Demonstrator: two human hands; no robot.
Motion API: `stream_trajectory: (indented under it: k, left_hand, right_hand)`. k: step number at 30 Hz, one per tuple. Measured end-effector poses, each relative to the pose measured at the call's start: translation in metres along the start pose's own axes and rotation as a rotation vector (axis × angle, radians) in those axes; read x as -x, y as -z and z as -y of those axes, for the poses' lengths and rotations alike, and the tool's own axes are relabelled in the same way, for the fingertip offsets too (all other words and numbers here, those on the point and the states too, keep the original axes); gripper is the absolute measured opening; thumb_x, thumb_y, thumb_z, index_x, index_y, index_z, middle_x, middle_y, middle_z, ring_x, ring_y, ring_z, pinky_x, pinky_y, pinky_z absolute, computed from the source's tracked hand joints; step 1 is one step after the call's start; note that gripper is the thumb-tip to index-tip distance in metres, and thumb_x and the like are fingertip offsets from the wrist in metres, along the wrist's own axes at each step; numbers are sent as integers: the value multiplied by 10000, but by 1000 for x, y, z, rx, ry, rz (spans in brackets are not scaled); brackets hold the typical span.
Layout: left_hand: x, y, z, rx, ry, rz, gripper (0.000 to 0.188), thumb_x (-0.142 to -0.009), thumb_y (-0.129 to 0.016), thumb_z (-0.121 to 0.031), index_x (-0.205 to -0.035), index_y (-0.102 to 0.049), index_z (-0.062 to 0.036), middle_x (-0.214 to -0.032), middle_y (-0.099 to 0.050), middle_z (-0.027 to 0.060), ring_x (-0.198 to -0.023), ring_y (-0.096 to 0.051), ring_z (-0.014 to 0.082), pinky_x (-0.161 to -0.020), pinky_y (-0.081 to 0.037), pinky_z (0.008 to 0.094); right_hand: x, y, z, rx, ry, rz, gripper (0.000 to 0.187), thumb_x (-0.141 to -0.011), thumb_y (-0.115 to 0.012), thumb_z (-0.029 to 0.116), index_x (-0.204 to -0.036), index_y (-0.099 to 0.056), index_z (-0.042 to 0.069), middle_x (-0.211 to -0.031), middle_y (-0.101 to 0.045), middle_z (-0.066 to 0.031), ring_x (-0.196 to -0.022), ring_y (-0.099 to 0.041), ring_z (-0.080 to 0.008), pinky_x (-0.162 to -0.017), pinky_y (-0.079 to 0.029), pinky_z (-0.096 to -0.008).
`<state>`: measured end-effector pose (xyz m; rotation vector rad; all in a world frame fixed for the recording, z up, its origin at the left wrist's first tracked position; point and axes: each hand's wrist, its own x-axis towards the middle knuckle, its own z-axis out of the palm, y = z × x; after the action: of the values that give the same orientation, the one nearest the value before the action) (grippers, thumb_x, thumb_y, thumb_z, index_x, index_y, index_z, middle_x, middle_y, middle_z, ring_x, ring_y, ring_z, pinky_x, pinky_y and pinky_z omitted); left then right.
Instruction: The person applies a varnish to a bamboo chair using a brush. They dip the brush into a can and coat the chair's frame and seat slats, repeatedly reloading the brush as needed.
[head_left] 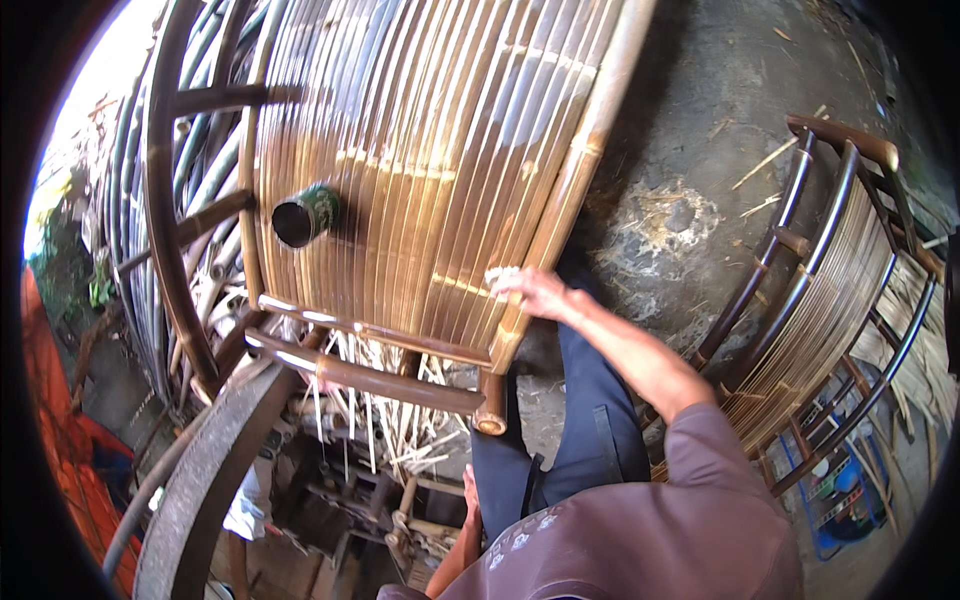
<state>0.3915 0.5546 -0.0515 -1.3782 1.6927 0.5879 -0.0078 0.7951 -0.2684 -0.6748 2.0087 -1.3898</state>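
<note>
A glossy bamboo bench (400, 200) with a slatted brown and golden seat fills the upper middle. My right hand (535, 290) is over the slats beside the thick right-hand rail, its fingers closed round a small whitish wad (503, 280). What the wad is made of is hard to tell. Low in the view, my left hand (471, 497) lies along my left leg, with its fingers stretched out and partly hidden. A dark green bamboo cup (305, 216), its mouth facing me, is on the slats at the left of the seat.
Another dark bamboo bench (810, 290) stands on the concrete floor at the right. Bamboo poles (190, 130) are stacked at the left. A curved grey beam (205, 490) and pale bamboo strips (385, 430) are near the bench's front end. A blue crate (848, 500) is at the lower right.
</note>
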Motion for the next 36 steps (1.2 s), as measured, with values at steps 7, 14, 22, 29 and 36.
stream_trajectory:
  k: [7, 14, 22, 29, 36]
  left_hand:
    - [-10, -60, 25, 39, -42, 125, 676, -1025, -321, -502, -1370, -425, 71, -1309, -514, 325, -1225, -491, 460, -1023, -390, 471]
    - [-15, -73, 58, 230, -7, 54, 609, -1036, -365, -420, -1394, -414, 72, -1351, -489, 324, -1278, -464, 432, -1078, -360, 443]
    - [-28, -101, 78, 455, -5, -62, 572, -1050, -334, -383, -1387, -440, 68, -1393, -474, 296, -1326, -428, 408, -1121, -327, 425]
    - [-20, -135, 85, 620, 39, -63, 557, -1046, -335, -366, -1362, -459, 76, -1358, -501, 295, -1282, -464, 411, -1095, -341, 437]
    - [-26, -149, 79, 703, 97, -59, 552, -1041, -340, -359, -1357, -462, 77, -1348, -509, 296, -1281, -461, 419, -1094, -342, 438]
  right_hand:
    - [-14, 79, 10, 274, -110, -724, 177, -910, -593, 77, -1038, -715, 89, -1094, -700, -164, -965, -697, -282, -842, -581, -345]
    - [34, -212, 64, 91, -38, -116, 147, -844, -651, 87, -959, -704, 161, -1186, -681, -138, -1110, -645, -342, -957, -529, -394]
    - [-88, -160, 58, 126, 362, 69, 197, -921, -634, 82, -1106, -676, 133, -985, -712, -97, -753, -694, -271, -652, -579, -346]
    - [-62, -145, 78, 193, 218, 667, 191, -801, -659, 20, -961, -676, 123, -932, -716, -105, -831, -694, -314, -727, -569, -398]
    - [-113, -201, 98, 5, -28, 711, 206, -906, -516, 66, -1011, -672, 151, -1112, -668, -70, -1059, -647, -274, -871, -541, -389]
